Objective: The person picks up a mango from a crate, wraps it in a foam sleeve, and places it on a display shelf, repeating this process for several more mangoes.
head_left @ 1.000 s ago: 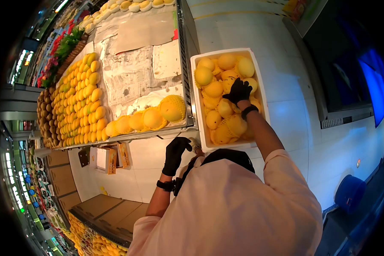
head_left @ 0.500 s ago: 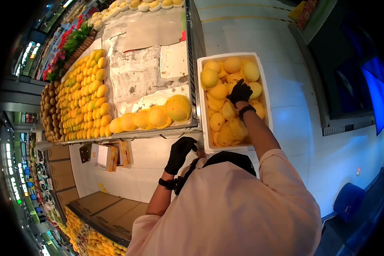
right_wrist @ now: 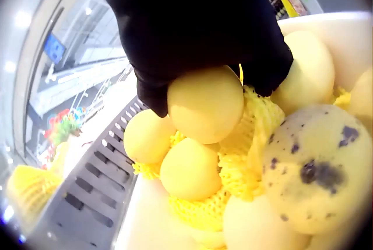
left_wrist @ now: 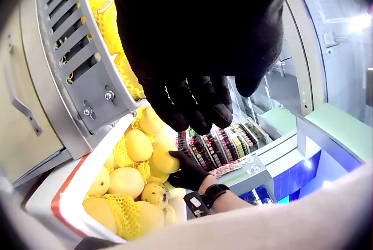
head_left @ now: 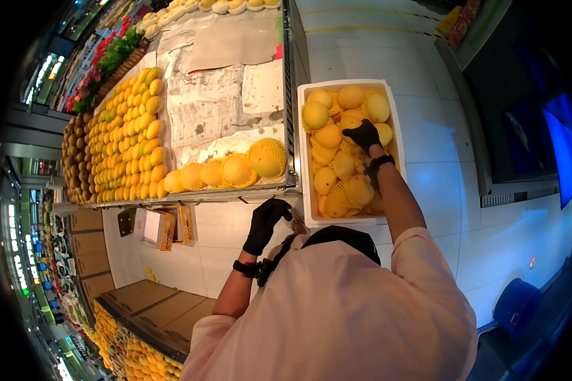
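A white foam box (head_left: 343,83) on the floor is filled with round yellow melons, some in yellow foam nets. Inside it, my black-gloved right hand (head_left: 362,134) reaches down among the fruit. From the right wrist view, its fingers curl round the sides of a smooth yellow melon (right_wrist: 205,105); the palm hides the top. A melon with dark spots (right_wrist: 317,168) lies nearer the camera. My left hand (head_left: 265,225), also gloved in black, hangs beside the box near the stand's corner. Its fingers (left_wrist: 201,107) droop loosely and hold nothing.
Left of the box is a display stand with a grey slotted metal edge (head_left: 290,101). Netted melons (head_left: 237,170) line its front, beside rows of smaller yellow fruit (head_left: 127,127). Brown cartons (head_left: 140,293) stand at lower left, a blue bin (head_left: 517,307) at lower right.
My right hand, earlier spread over the melons, has drawn its fingers in round one. The head view has shifted, so the box appears further right. My left hand stays low beside the stand.
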Tool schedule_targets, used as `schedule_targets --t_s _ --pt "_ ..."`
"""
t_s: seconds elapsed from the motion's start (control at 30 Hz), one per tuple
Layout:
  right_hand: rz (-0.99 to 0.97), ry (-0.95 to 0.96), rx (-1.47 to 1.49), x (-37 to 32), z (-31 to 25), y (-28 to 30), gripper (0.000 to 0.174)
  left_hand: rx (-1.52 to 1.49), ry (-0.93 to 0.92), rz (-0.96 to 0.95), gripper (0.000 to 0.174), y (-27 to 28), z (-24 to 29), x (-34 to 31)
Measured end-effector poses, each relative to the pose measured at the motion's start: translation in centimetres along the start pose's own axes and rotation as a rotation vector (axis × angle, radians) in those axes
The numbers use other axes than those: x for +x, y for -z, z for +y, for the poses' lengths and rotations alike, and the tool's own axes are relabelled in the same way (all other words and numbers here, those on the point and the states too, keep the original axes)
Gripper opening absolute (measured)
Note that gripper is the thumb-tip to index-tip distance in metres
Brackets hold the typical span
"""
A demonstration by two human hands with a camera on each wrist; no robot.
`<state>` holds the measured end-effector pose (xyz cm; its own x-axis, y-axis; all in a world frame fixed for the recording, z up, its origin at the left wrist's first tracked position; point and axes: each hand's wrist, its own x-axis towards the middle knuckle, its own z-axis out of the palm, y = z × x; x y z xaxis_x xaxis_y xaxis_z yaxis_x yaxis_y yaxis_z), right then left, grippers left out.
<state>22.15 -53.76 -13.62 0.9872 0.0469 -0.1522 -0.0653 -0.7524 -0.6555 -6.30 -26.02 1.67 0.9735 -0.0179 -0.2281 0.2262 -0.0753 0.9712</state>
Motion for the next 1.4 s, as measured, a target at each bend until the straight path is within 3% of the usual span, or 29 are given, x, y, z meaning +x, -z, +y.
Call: schedule_targets --t_s 0.1,0.13,0.23,0.3,0.37,0.43,0.53,0.63,0.73,0.83,0.87,0.97,1.1,1.2,1.3,1.4 --pt "-0.32 -0.225 0.411 -1.2 -1.5 3.8 0.063 0.017 -0.007 -0.007 0.02 -0.1 0.0 0.7" --pt "-0.249 -0.227 0.53 -2.4 -2.2 4.7 0.045 0.026 -0.01 -0.007 0.021 -0.1 0.0 0.8" --pt "-0.225 -0.345 0.794 -2.5 -1.0 5.0 0.042 -0.04 -0.019 -0.002 0.021 0.0 -0.2 1.1" --pt "-0.216 -0.125 0.876 -3.4 -0.3 6.3 0.045 -0.048 -0.032 -0.018 0.022 0.1 -0.5 1.5" --pt "-0.21 -0.229 1.228 -4.4 -0.7 8.1 0.043 -0.08 -0.038 -0.031 0.021 -0.2 -0.3 2.1" --pt "-0.089 0.193 0.945 -5.6 0.2 8.4 0.048 -0.132 -0.038 -0.035 0.018 -0.8 0.2 2.9" --pt "-0.122 0.203 0.983 -8.1 -2.8 11.0 0.054 -0.157 -0.067 -0.027 0.017 -2.4 1.1 5.1" --pt "-0.195 0.208 1.033 -9.7 -4.3 11.8 0.056 0.16 -0.267 0.017 0.023 -4.5 4.3 7.2" --pt "-0.251 0.167 1.12 -11.3 -5.4 11.7 0.054 0.888 -0.804 0.133 0.021 -6.0 7.7 8.6" --pt "-0.298 0.086 1.363 -12.9 -6.9 12.1 0.051 0.936 -0.737 -0.033 0.015 -6.5 8.1 9.5" --pt "-0.303 0.152 1.349 -13.1 -7.0 12.0 0.051 0.983 -0.746 -0.012 0.021 -6.5 7.7 9.5" --pt "-0.23 0.275 1.213 -13.6 -7.2 12.3 0.05 0.76 -0.527 -0.04 0.028 -6.5 7.0 9.5" --pt "-0.034 0.397 0.669 -14.3 -8.7 14.1 0.051 0.705 -0.65 0.122 0.03 -7.3 7.3 9.3" --pt "0.008 0.392 0.776 -14.3 -9.6 14.7 0.053 0.622 -0.665 0.207 0.029 -7.5 7.4 9.2" --pt "-0.011 0.423 0.687 -15.7 -11.0 16.6 0.05 0.588 -0.635 0.255 0.027 -6.3 7.3 9.2" --pt "-0.141 0.405 0.655 -16.1 -11.3 17.2 0.047 0.646 -0.626 0.349 0.016 -5.9 8.6 9.0"
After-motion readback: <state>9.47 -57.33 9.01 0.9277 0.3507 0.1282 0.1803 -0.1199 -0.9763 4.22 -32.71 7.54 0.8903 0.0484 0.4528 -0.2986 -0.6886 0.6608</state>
